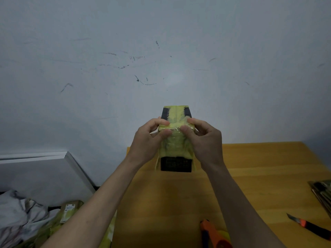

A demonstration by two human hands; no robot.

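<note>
A black box wrapped in yellow tape (176,142) is held up in the air above the wooden table (250,176), in front of the wall. My left hand (148,140) grips its left side, thumb pressed on the taped front near the top edge. My right hand (202,138) grips the right side in the same way, thumb on the tape. The box's black lower end with small print shows below my hands, and its black upper corners show above them.
An orange-and-black utility knife (309,228) lies at the table's right. An orange, blue and yellow tool (215,233) sits at the front edge. A stack of flat packets (322,192) lies far right. Left of the table are a cardboard parcel (70,210), crumpled cloth (21,212) and a white panel (44,169).
</note>
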